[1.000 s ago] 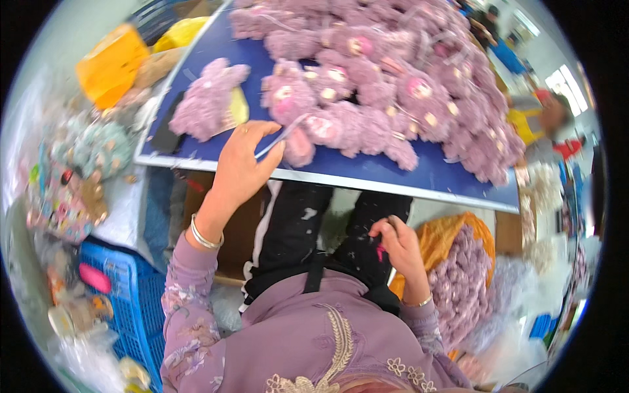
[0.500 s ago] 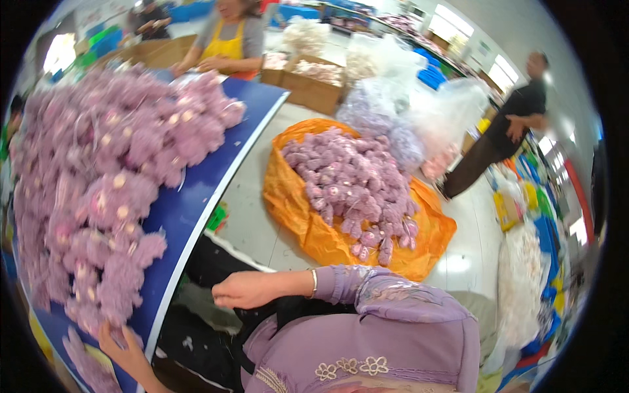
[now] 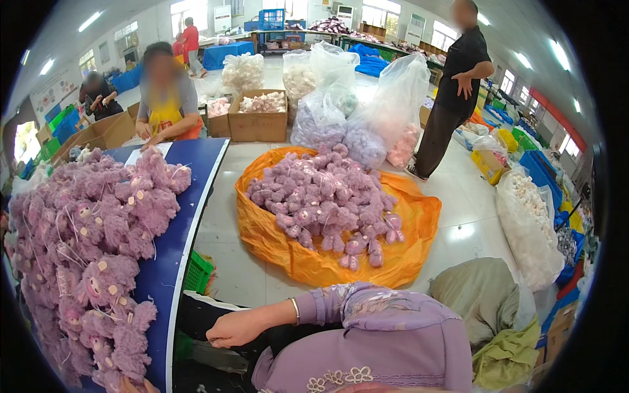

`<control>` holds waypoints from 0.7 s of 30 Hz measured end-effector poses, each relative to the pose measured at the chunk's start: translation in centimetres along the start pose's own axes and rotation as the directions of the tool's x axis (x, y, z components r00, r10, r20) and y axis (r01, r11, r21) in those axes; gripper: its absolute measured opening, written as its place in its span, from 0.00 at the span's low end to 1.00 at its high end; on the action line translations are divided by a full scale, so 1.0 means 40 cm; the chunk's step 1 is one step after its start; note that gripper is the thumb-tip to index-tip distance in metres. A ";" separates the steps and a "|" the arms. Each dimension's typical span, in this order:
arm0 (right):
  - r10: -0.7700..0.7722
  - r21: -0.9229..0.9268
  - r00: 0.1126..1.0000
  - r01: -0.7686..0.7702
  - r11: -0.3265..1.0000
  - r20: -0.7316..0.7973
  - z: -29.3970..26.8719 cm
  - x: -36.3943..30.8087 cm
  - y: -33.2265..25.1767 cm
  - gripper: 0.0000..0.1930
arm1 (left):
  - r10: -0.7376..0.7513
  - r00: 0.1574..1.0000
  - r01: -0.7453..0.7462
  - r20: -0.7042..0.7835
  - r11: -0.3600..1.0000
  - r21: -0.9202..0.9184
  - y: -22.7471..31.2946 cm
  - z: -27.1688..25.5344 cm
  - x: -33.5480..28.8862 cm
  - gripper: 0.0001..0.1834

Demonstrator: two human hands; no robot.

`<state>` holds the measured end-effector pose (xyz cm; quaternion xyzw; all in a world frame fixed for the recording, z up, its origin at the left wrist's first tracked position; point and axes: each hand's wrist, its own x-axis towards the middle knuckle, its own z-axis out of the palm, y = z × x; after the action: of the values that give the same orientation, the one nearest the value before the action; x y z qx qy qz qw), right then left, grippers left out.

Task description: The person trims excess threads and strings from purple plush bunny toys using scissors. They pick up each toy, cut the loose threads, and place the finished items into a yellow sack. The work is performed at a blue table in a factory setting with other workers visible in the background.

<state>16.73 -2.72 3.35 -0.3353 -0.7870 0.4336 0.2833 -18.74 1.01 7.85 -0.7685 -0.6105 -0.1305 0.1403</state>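
On the blue table [image 3: 169, 259] at my left lies a large heap of fluffy purple plush toys [image 3: 108, 229], with white strings and small pale round pieces among them. My left hand [image 3: 137, 386] shows only in part at the lower edge, its fingers against the nearest plush; the frame cuts off the rest, so its grip is hidden. My right hand [image 3: 234, 329] is closed, palm side down over my dark-clad lap beside the table edge. Whatever lies inside its fingers, if anything, cannot be seen.
An orange sheet [image 3: 406, 245] on the floor ahead bears a pile of purple plush toys [image 3: 321, 196]. A green basket [image 3: 198, 272] stands beside the table. Clear bags [image 3: 393, 105] and a cardboard box [image 3: 257, 128] are beyond. One person [image 3: 171, 108] works at the table's far end; another [image 3: 452, 85] stands right.
My view has tilted up, so the room shows farther back and the left hand has slid to the lower edge. My right hand remains closed over my lap.
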 end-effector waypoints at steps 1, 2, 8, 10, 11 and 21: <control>-0.003 0.013 1.000 0.003 1.000 0.001 0.000 -0.001 -0.007 0.14 | 0.013 1.000 -0.013 -0.011 1.000 0.011 -0.002 -0.006 -0.002 0.29; -0.006 0.026 1.000 0.006 1.000 0.002 0.001 -0.002 -0.014 0.14 | 0.021 1.000 -0.021 -0.017 1.000 0.005 -0.001 -0.009 -0.005 0.29; -0.013 -0.030 0.999 0.014 0.999 0.036 0.002 -0.001 -0.047 0.15 | 0.044 0.996 -0.052 -0.073 0.992 -0.115 0.000 -0.022 -0.019 0.30; -0.006 -0.024 0.998 0.008 1.000 0.056 -0.002 -0.001 -0.052 0.15 | 0.047 0.994 -0.063 -0.098 0.985 -0.162 -0.006 -0.019 -0.017 0.30; 0.002 -0.016 0.998 -0.001 1.000 0.069 -0.004 0.001 -0.056 0.15 | 0.042 0.992 -0.064 -0.116 0.980 -0.189 -0.013 -0.021 -0.022 0.30; 0.008 -0.040 1.000 -0.008 0.999 0.002 -0.002 0.010 -0.029 0.14 | -0.267 0.958 0.180 -0.101 0.839 -0.513 -0.113 0.100 -0.097 0.19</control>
<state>16.23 -2.85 4.48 -0.3437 -0.7945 0.4190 0.2740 -23.88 -0.02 2.95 -0.6880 -0.6274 -0.3635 -0.0284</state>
